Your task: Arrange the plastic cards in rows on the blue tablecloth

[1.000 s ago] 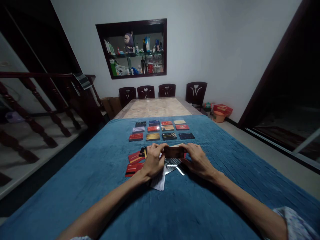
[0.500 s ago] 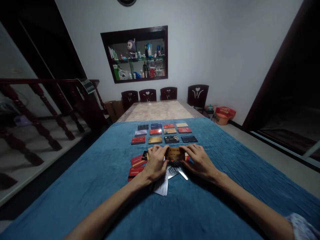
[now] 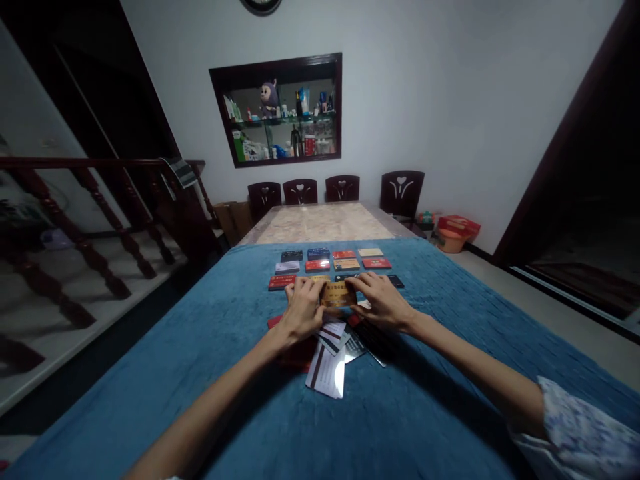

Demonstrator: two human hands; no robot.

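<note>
A gold card (image 3: 339, 294) is held upright by its two side edges, its printed face toward me. My left hand (image 3: 303, 308) pinches the left edge and my right hand (image 3: 381, 301) the right edge. Behind it, stacks of cards lie in rows, among them a red one (image 3: 283, 282), a blue one (image 3: 318, 254) and a cream one (image 3: 371, 253). My hands partly cover the nearest row. Below my hands, loose cards overlap in a pile, with a white card (image 3: 327, 373) closest to me.
A blue cloth (image 3: 165, 373) covers the near part of the table, whose bare marbled top (image 3: 320, 222) shows beyond. Dark chairs (image 3: 401, 192) stand at the far end and right. A wooden railing (image 3: 85, 247) runs along the left.
Both hands have lifted the gold card and moved it forward, toward the nearest row of stacks. More of the white cards in the loose pile shows. The view has shifted slightly.
</note>
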